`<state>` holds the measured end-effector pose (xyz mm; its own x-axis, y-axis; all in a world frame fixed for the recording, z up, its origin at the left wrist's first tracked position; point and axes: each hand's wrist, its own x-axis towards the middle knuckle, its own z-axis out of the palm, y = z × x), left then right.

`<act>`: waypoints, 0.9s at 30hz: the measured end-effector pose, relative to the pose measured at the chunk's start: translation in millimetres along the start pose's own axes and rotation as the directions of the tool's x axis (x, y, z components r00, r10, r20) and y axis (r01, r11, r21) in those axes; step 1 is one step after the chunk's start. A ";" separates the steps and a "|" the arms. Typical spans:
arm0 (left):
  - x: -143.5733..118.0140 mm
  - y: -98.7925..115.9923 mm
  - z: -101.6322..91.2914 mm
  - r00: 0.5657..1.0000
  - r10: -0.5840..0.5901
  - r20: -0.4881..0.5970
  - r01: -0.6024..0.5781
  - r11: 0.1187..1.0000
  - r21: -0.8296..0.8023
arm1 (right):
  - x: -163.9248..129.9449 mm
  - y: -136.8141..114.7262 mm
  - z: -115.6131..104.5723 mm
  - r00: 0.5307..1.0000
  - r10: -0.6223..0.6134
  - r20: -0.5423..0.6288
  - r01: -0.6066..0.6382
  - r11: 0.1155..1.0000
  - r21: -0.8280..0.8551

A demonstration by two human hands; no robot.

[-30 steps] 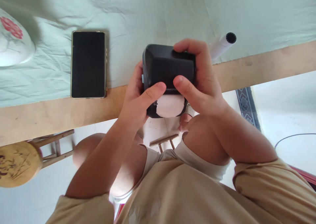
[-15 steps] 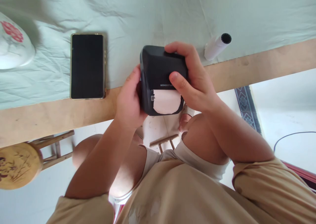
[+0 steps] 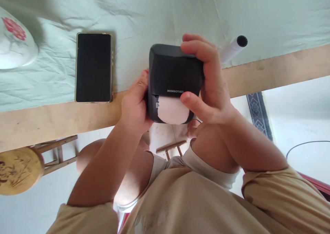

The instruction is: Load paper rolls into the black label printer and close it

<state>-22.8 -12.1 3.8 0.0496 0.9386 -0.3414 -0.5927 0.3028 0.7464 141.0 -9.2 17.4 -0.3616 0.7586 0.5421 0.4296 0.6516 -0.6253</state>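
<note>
Since half a second ago, our right hand (image 3: pixel 216 88) has slid its thumb down the black device (image 3: pixel 175 76), from above the pale lettering (image 3: pixel 174 91) to the cover's near edge, beside the white paper (image 3: pixel 172 111). Reading from the left, we find a white rounded vessel (image 3: pixel 15 46) with a red flower on the green-clothed table (image 3: pixel 144 17) and, lower down, a round wooden stool (image 3: pixel 23 170). Next comes a dark-screened tablet (image 3: pixel 94 67), lying flat. Our left hand (image 3: pixel 134 107) grips the device's left side, its fingers mostly hidden. Between both hands, the device is held over the table's near edge. Our right hand clasps its right side, fingers at the far corner. Farther right stands or leans a white tube (image 3: pixel 232 50) with a dark end; beyond is a patterned strip (image 3: pixel 258 115). Handling looks midway to us: paper is already out at the front, the cover seems closed, and the device is not yet set down; whether it is latched, we cannot tell.
</note>
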 end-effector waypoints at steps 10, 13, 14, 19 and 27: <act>0.4 3.0 3.6 0.982 -0.053 0.183 0.059 0.998 -0.028 | 0.3 -1.5 -14.5 0.995 0.098 0.011 -0.098 0.995 -0.014; 1.0 0.4 1.0 0.978 -0.022 0.208 0.020 1.000 0.008 | -0.8 -3.3 -15.7 0.967 0.158 -0.198 -0.179 0.979 -0.095; 1.1 -0.4 0.3 0.977 -0.021 0.210 0.015 0.999 0.029 | -0.4 -3.8 -15.7 0.951 0.149 -0.270 -0.175 0.982 -0.075; 1.0 -2.3 -1.1 0.978 -0.069 0.198 0.050 0.994 0.100 | 5.5 -7.7 -14.3 0.863 0.174 -0.473 -0.145 0.985 0.099; 0.1 -2.3 0.9 0.970 -0.065 0.236 0.040 0.993 0.109 | 1.5 -6.4 -16.2 0.971 0.118 -0.208 -0.175 0.943 -0.281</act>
<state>-20.7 -12.6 2.6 0.2761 0.9293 -0.2451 -0.4994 0.3566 0.7895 151.1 -12.3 31.3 -0.1279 0.8122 0.5693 0.7015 0.4798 -0.5270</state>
